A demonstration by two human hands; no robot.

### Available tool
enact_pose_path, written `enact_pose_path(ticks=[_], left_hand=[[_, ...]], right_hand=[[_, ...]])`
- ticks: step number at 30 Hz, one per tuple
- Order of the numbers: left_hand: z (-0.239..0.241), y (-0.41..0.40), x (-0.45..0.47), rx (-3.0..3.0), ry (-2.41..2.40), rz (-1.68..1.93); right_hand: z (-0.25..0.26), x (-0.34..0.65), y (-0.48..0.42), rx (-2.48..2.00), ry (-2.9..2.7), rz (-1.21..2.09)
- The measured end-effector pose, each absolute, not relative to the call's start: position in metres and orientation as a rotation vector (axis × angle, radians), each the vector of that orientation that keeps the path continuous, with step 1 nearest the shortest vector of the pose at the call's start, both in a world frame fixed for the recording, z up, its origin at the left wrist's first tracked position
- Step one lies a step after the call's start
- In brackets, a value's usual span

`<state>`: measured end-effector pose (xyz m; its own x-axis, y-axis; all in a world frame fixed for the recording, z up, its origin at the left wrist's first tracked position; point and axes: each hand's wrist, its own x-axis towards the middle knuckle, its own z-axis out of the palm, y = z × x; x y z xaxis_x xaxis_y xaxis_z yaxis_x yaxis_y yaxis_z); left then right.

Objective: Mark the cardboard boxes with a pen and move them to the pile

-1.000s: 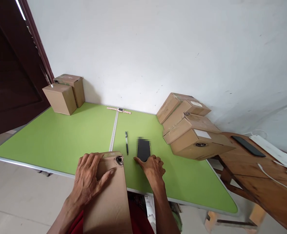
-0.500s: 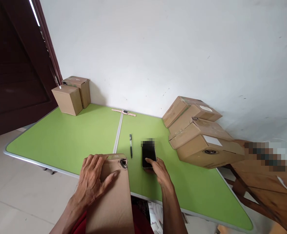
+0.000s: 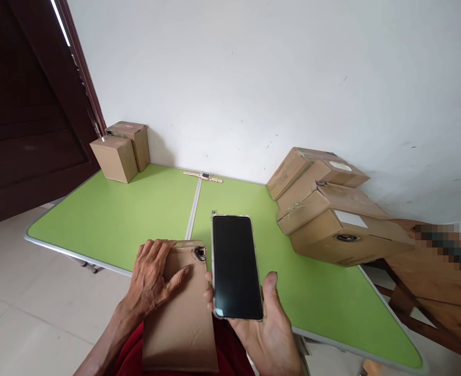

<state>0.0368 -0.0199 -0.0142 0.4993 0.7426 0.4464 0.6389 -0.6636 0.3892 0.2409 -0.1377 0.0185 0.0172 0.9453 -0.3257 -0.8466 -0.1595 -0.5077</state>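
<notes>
My right hand holds a smartphone in a clear case. Its dark screen faces me, my fingertips curl round the left edge and my thumb lies along the right. A cardboard box stands in my lap, close beside the phone. Across its upper left part lies my left hand, fingers bent over the far edge and thumb on the near face. A torn, blackened hole shows at the box's upper right corner. Only the tip of a pen peeks out behind the phone.
On the green folding table, a watch with a pale strap lies by the wall. Two cardboard boxes stand at the back left. Several more cardboard boxes lean together on the right, near a wooden bench.
My right hand has lifted the phone off the table and brought it closer, screen towards me. The phone now covers most of the pen. My left hand stays on the box.
</notes>
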Motion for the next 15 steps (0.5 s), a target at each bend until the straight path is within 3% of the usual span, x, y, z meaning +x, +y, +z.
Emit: enact_pose_path(ticks=[15], left_hand=[[-0.016,-0.020,0.035,2.484,1.135,0.887]], right_hand=[[0.013,0.190,-0.128,-0.527,-0.272,1.678]])
